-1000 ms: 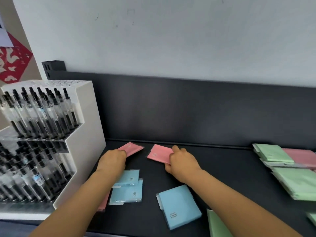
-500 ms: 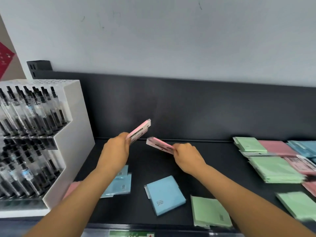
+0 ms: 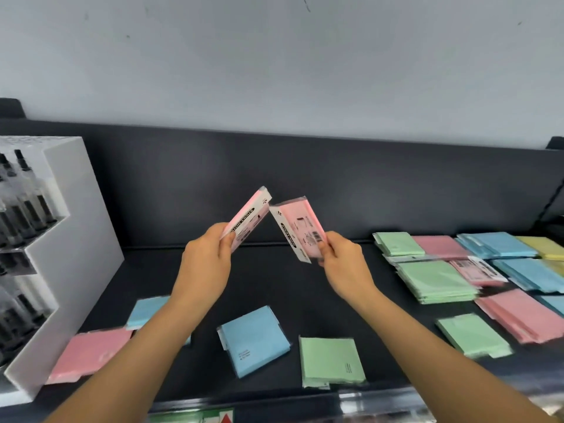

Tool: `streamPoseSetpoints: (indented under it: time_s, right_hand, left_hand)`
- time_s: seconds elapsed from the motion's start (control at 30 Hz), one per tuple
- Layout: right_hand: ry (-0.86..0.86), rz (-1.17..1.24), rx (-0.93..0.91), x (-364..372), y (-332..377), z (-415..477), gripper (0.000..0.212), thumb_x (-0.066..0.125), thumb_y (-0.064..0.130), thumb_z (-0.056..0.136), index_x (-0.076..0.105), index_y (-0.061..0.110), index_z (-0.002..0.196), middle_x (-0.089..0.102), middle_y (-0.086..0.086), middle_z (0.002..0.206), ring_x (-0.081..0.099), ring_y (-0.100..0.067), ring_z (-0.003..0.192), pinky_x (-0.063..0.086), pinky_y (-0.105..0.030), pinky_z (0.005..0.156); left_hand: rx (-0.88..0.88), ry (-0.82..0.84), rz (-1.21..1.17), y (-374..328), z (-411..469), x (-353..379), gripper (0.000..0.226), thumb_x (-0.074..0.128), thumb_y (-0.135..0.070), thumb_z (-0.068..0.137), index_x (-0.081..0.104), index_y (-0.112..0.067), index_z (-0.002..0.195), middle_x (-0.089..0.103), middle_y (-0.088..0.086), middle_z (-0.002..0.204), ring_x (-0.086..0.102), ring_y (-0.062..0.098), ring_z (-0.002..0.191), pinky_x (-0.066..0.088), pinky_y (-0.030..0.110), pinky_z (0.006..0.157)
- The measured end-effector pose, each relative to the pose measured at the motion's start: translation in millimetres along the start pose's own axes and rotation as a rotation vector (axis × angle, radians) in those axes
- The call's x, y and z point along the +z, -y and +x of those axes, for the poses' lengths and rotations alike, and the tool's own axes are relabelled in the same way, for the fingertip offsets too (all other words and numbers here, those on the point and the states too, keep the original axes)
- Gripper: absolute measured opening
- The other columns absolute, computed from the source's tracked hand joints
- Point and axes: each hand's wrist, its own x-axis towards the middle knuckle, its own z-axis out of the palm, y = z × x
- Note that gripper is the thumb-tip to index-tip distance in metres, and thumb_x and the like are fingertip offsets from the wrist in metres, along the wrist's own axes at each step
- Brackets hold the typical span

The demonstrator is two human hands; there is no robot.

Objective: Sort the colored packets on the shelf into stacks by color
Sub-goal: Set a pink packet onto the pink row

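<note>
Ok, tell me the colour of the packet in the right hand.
Pink packet, seen in head view.

Stationery shop: black display shelf (image 3: 305,285) w/ sticky-note packets (image 3: 436,280) & tiered white pen rack (image 3: 76,239).

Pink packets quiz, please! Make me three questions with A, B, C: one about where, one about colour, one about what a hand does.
1. Where is the front green packet?
A) right of the middle blue packet
B) on the pens
C) in a hand

2. What colour is the right-hand packet?
A) yellow
B) pink
C) green

3. What is the left hand doing?
A) lying flat
B) pinching the left-hand packet
C) pointing

Answers:
1 A, it lies on the shelf beside the blue one.
2 B, its face shows pink.
3 B, thumb and fingers clamp its lower end.
</note>
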Motion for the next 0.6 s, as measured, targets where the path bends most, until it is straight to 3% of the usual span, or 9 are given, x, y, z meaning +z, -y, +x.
streamPoseSetpoints:
  time_s: [0.6]
  right_hand:
    - [-0.147,0.046,0.126,-61,-54,-37,0.019,0.042,0.016,0.098,0.059,0.011,0.105,0.064,-0.009,0.119,0.063,-0.029,0.103,0.055,-0.045,0.084]
  left_hand:
    - [0.092,0.171,-0.063,-47,-15,57,0.029,0.040,-0.026,0.099,0.053,-0.017,0.123,0.063,0.006,0.117,0.055,0.014,0.086,0.053,0.030,0.073]
